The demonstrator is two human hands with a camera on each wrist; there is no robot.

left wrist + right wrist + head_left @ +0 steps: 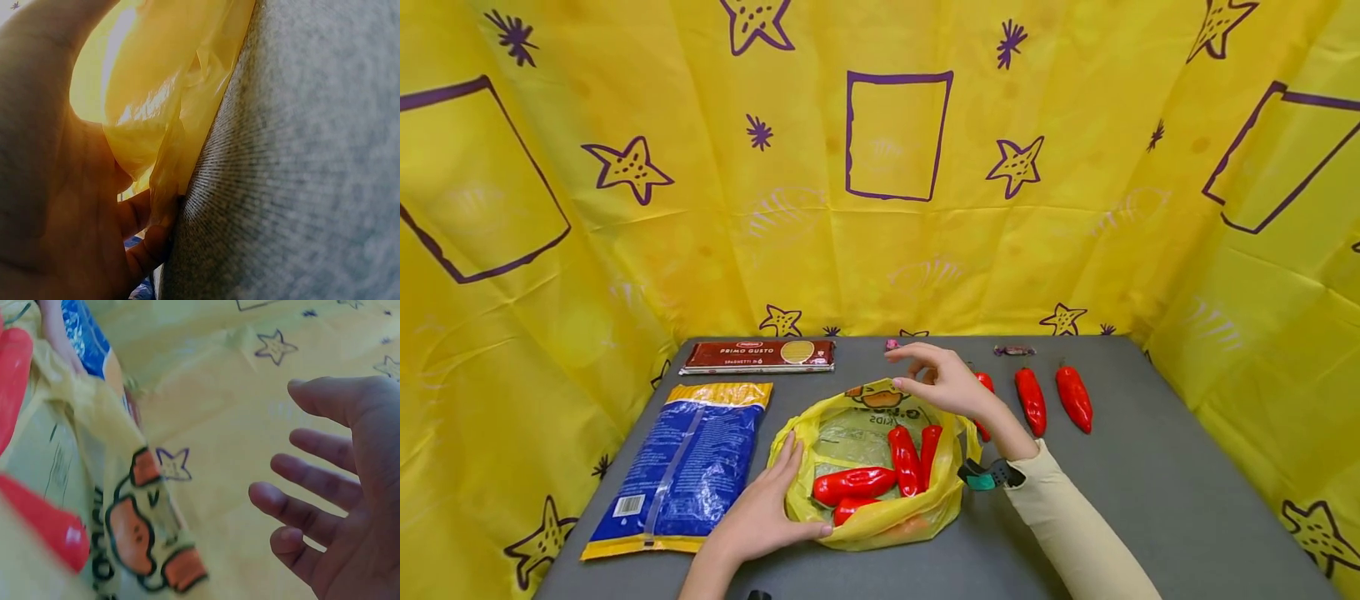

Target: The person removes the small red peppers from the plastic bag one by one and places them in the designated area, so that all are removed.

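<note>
A yellow plastic bag [880, 533] stands with its mouth spread, several red peppers [853, 485] inside it. My left hand [765, 508] holds the bag's near left side, the thumb along the front rim and the fingers at the left rim. In the left wrist view, fingers [147, 247] of that hand bend against the yellow plastic. Over the bag's far right rim hovers my right hand [946, 382], fingers loosely bent and nothing in them. The right wrist view shows that hand apart from the bag's printed side [134, 534].
Left of the bag lies a blue and yellow packet [700, 467], with a brown spaghetti pack [758, 357] behind it. More red peppers [1074, 400] lie at the right, one partly behind my right arm. Wrapped candy [1015, 351] lies near the back edge, before a yellow curtain [895, 250].
</note>
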